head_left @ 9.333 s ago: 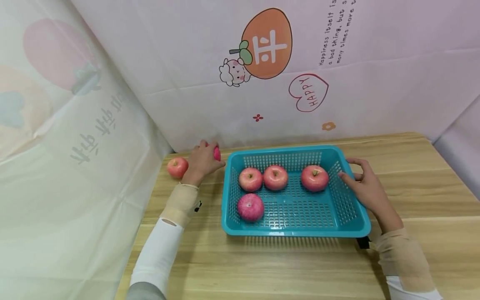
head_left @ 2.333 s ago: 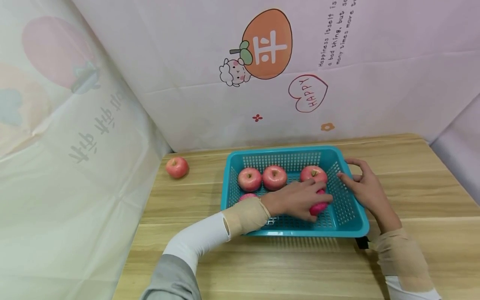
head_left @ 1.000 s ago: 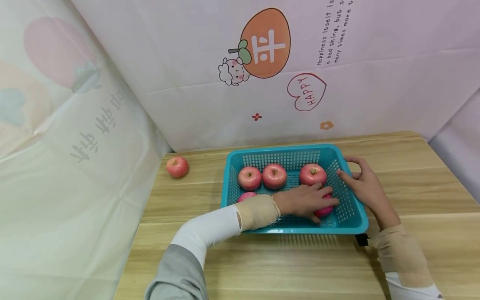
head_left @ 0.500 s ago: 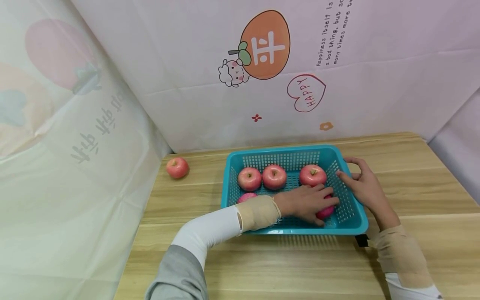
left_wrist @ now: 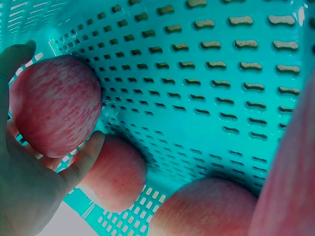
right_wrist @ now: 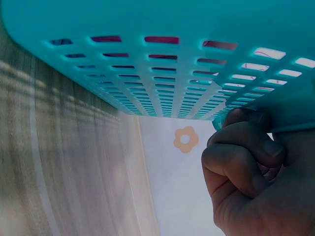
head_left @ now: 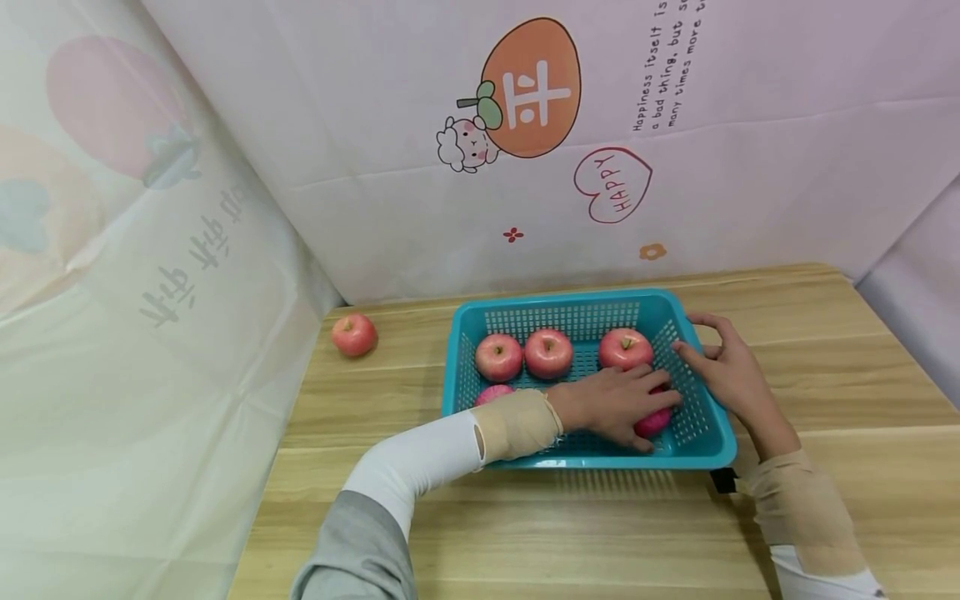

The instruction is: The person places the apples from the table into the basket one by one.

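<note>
A blue-green plastic basket (head_left: 585, 461) with perforated walls stands on the wooden table. Its front right part holds a dark pink apple (head_left: 652, 423), and my left hand (head_left: 618, 404) grips it from above. In the left wrist view, thumb and fingers curl round that apple (left_wrist: 61, 105), with another apple (left_wrist: 118, 174) close by the hand. My right hand (head_left: 738, 379) holds the basket's right rim, thumb inside and fingers outside; the right wrist view shows those fingers (right_wrist: 234, 155) bent against the basket wall.
Inside the basket, two apples sit side by side at the back left (head_left: 498, 358) and one apple (head_left: 626, 349) at the back right. My left forearm partly covers a dark pink apple (head_left: 493, 393). Another apple (head_left: 354, 335) lies on the table, left of the basket, near the cloth backdrop (head_left: 390, 208).
Over the longer span, my left hand has carried the dark pink apple from the table's back left into the basket. Lately hand and apple have shifted slightly rightward. My right hand keeps its hold.
</note>
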{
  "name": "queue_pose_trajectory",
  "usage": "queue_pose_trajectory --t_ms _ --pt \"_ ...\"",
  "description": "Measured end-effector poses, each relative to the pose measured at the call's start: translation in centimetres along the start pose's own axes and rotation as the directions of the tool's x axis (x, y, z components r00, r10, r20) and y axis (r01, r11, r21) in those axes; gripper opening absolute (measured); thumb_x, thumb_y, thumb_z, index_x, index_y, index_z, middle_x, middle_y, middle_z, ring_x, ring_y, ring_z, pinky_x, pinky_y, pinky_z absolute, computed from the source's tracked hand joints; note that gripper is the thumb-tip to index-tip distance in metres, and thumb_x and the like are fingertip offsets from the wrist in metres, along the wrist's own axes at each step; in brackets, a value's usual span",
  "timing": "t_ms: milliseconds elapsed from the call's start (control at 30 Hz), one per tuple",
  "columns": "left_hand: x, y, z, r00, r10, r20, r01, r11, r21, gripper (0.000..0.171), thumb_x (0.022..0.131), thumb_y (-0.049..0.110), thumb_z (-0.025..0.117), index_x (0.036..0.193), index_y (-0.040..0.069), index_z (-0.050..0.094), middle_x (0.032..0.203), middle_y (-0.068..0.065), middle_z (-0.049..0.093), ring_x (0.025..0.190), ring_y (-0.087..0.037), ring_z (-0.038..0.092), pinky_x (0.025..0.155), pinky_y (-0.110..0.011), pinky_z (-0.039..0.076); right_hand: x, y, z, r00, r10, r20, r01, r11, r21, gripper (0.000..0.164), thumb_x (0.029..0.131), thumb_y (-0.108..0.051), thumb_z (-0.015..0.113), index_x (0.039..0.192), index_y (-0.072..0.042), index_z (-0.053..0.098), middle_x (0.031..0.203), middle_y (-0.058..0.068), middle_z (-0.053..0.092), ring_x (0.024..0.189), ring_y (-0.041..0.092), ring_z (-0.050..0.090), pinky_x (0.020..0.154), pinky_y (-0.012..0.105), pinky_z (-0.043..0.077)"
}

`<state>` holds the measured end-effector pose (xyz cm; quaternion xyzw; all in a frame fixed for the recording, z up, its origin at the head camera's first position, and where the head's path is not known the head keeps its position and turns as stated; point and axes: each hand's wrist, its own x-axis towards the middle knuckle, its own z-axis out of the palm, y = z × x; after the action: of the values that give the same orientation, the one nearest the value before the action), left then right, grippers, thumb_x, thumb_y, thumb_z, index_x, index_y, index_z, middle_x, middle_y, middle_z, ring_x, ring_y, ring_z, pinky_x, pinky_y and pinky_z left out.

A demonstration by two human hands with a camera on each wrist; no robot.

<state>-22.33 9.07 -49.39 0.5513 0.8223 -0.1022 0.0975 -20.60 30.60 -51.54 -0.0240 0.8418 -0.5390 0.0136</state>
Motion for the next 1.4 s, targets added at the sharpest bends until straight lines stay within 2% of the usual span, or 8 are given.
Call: queue_pose_trajectory --t_ms 400,667,900,1067,1133,1333,1400 --pt "-0.1 0.1 -0.3 1.000 -0.005 -0.005 0.005 1.000 0.016 0.082 0.095 0.071 0.063 0.163 0.034 0.034 0.161 0.007 0.039 0.145 -0.011 0.037 0.113 -0.021 0.044 0.0 -0.1 0.0 1.000 -0.002 0.008 0.002 1.000 0.015 0.070 0.111 -0.034 0.057 0.163 -0.003 0.021 0.118 0.044 0.069 0.072 0.017 0.079 0.059 0.041 0.065" --pt "-0.1 -0.1 -1.0 0.999 -0.021 -0.029 0.022 0.999 0.034 0.081 0.095 0.073 0.062 0.161 0.034 0.036 0.161 0.007 0.040 0.145 -0.011 0.040 0.111 -0.027 0.048 0.0 -0.2 0.0 1.000 0.004 0.012 -0.004 1.000 0.019 0.070 0.111 -0.034 0.056 0.163 -0.003 0.021 0.114 0.040 0.072 0.070 0.013 0.077 0.059 0.041 0.065" --pt "-0.7 -0.3 -1.8 0.999 -0.024 -0.040 0.025 0.999 0.020 0.080 0.096 0.072 0.060 0.162 0.032 0.036 0.159 0.006 0.042 0.143 -0.011 0.040 0.107 -0.023 0.050 0.1 0.0 -0.1 1.000 0.004 0.009 -0.004 1.000 0.005 0.070 0.112 -0.034 0.056 0.163 -0.002 0.020 0.111 0.038 0.073 0.069 0.015 0.077 0.059 0.040 0.064" --pt "-1.1 -0.9 -2.1 0.998 -0.035 -0.060 0.035 0.999 -0.002 0.079 0.098 0.070 0.060 0.162 0.031 0.036 0.161 0.005 0.042 0.146 -0.012 0.038 0.111 -0.025 0.048 0.1 0.0 -0.1 1.000 0.002 0.007 -0.002 1.000 0.010 0.070 0.112 -0.034 0.055 0.163 -0.002 0.020 0.112 0.040 0.072 0.070 0.020 0.078 0.059 0.040 0.064" --pt "-1.2 -1.1 -2.3 0.997 -0.032 -0.070 0.031 0.999 -0.017 0.077 0.098 0.069 0.060 0.162 0.030 0.037 0.160 0.005 0.043 0.145 -0.012 0.039 0.111 -0.025 0.048 0.0 -0.1 -0.1 1.000 0.002 0.007 -0.002 1.000 0.015 0.070 0.111 -0.035 0.056 0.163 -0.003 0.021 0.109 0.036 0.074 0.070 0.021 0.079 0.059 0.041 0.064" --pt "-1.6 -1.5 -2.8 0.995 -0.027 -0.091 0.022 0.998 -0.055 0.069 0.103 0.063 0.056 0.160 0.027 0.041 0.160 0.004 0.046 0.143 -0.012 0.043 0.107 -0.023 0.049 -0.2 -0.3 -0.2 1.000 -0.006 0.003 0.006 0.999 0.042 0.070 0.109 -0.040 0.059 0.159 -0.005 0.025 0.094 0.012 0.080 0.069 0.023 0.079 0.058 0.043 0.064" --pt "-1.8 -1.6 -3.0 0.995 -0.032 -0.096 0.026 0.998 -0.064 0.064 0.105 0.059 0.055 0.159 0.026 0.043 0.159 0.004 0.048 0.143 -0.011 0.045 0.108 -0.024 0.050 -0.2 -0.4 -0.2 1.000 -0.004 0.003 0.003 0.999 0.039 0.070 0.109 -0.041 0.060 0.159 -0.005 0.025 0.093 0.013 0.080 0.069 0.024 0.079 0.058 0.043 0.064"
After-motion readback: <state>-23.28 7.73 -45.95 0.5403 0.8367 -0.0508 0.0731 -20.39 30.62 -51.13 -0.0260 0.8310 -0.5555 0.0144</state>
